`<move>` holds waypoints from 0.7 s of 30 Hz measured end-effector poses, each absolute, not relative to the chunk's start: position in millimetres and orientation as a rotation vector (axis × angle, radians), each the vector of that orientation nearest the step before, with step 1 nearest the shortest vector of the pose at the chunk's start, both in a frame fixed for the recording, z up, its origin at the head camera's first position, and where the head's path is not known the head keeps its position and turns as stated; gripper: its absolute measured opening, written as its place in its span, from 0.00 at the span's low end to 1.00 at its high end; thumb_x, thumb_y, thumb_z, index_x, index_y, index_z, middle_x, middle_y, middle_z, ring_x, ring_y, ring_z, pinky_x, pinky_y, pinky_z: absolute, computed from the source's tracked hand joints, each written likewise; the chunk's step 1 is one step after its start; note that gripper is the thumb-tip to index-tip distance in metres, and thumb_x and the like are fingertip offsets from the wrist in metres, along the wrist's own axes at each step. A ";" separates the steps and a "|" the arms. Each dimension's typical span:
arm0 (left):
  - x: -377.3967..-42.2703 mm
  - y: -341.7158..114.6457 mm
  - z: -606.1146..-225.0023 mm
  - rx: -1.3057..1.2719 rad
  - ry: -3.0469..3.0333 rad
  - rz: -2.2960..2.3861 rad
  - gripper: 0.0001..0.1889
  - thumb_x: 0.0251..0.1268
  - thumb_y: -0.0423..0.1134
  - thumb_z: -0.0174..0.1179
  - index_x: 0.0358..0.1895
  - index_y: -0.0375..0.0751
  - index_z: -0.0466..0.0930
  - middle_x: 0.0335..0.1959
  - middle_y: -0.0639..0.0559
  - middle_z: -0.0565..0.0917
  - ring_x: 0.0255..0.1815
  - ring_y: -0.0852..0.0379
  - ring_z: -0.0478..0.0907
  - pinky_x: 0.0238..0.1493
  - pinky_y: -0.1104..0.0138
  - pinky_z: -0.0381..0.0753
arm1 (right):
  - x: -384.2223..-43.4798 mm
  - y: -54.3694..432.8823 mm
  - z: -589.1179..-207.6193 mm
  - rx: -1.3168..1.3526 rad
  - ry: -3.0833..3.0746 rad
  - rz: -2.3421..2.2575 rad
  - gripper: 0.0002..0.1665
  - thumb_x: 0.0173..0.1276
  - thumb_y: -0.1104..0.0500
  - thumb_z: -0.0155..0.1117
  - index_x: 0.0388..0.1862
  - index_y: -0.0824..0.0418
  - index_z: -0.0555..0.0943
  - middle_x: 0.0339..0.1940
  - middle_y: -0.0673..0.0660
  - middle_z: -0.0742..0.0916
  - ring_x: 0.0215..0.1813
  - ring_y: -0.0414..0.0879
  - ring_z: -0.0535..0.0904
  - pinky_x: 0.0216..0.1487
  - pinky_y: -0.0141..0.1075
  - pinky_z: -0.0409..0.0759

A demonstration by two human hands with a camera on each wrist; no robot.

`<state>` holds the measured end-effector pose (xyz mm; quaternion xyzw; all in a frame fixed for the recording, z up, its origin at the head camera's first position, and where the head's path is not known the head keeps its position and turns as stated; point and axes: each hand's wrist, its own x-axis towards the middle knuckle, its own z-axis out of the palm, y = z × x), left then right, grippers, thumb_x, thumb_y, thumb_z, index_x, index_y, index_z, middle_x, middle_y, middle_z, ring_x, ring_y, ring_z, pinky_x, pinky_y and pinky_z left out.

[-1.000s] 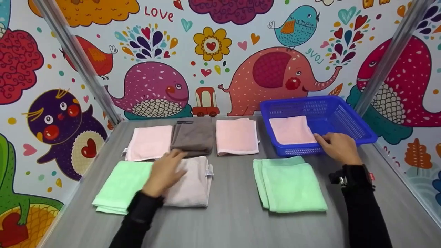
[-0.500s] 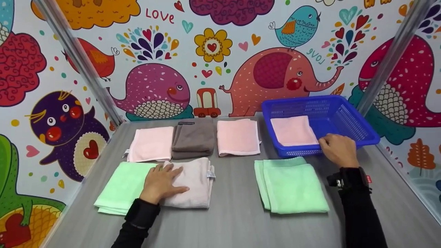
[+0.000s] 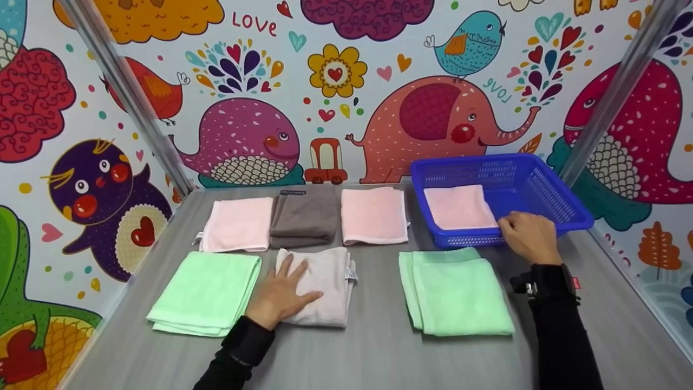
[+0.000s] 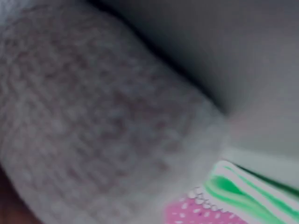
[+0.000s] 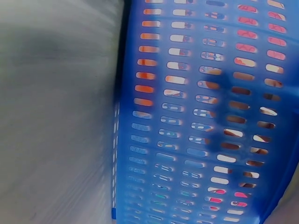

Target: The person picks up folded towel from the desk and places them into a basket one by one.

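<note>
My left hand [image 3: 284,295] lies with spread fingers on the left part of a folded pale greyish-pink towel [image 3: 327,287]. This towel [image 4: 107,112] fills most of the left wrist view as a blurred close-up. Just left of it is a folded green towel [image 3: 203,292]. My right hand [image 3: 528,233] grips the front rim of a blue plastic basket [image 3: 465,238], fingers curled over it. The right wrist view looks at the slotted basket wall [image 5: 187,140], with dark finger shapes behind the slots. Inside the basket, at its left, lies a folded pink towel [image 3: 460,207].
Along the back of the grey table [image 3: 373,346] lie a pink towel [image 3: 238,223], a brown towel [image 3: 305,216] and another pink towel [image 3: 373,215], all folded. A second green towel [image 3: 460,295] lies in front of the basket. Printed wall panels [image 3: 335,32] enclose the table.
My left hand has come down onto the greyish-pink towel and slid it right, opening a gap from the left green towel. My right hand has stayed at the basket rim.
</note>
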<state>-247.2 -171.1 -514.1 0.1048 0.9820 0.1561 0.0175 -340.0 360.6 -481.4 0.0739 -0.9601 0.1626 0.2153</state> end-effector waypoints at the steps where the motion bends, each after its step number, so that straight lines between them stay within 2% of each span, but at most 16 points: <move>1: -245.4 -166.7 -515.0 0.310 3.060 0.491 0.44 0.68 0.66 0.60 0.78 0.40 0.66 0.80 0.29 0.60 0.71 0.14 0.62 0.69 0.34 0.68 | -339.3 358.9 -481.8 0.205 -2.662 0.453 0.24 0.73 0.58 0.53 0.14 0.54 0.66 0.16 0.50 0.66 0.21 0.49 0.65 0.31 0.42 0.58; 5: -239.3 -146.1 -518.1 0.293 3.108 0.462 0.44 0.69 0.65 0.58 0.78 0.37 0.65 0.78 0.26 0.60 0.69 0.17 0.65 0.64 0.36 0.74 | -337.8 350.9 -481.3 0.209 -2.661 0.452 0.24 0.73 0.59 0.53 0.14 0.54 0.63 0.16 0.50 0.65 0.21 0.49 0.63 0.31 0.41 0.56; 9: -237.8 -125.5 -517.8 0.324 3.156 0.379 0.43 0.69 0.66 0.57 0.76 0.37 0.67 0.76 0.25 0.64 0.65 0.21 0.70 0.55 0.37 0.79 | -338.8 341.0 -479.6 0.235 -2.694 0.447 0.24 0.74 0.58 0.52 0.14 0.54 0.66 0.17 0.51 0.67 0.22 0.50 0.66 0.31 0.42 0.60; 12: -238.1 -112.6 -516.6 0.370 3.165 0.339 0.43 0.69 0.67 0.57 0.75 0.37 0.69 0.75 0.25 0.65 0.63 0.23 0.72 0.52 0.39 0.81 | -340.1 333.2 -478.2 0.252 -2.728 0.441 0.24 0.75 0.56 0.52 0.15 0.55 0.69 0.18 0.52 0.69 0.23 0.51 0.69 0.32 0.43 0.62; 21: -241.4 -77.2 -516.2 0.447 3.146 0.233 0.44 0.70 0.69 0.53 0.77 0.38 0.66 0.76 0.27 0.64 0.65 0.25 0.72 0.59 0.41 0.79 | -339.2 329.0 -475.7 0.248 -2.767 0.438 0.26 0.78 0.55 0.48 0.15 0.56 0.71 0.19 0.54 0.72 0.25 0.53 0.73 0.32 0.48 0.67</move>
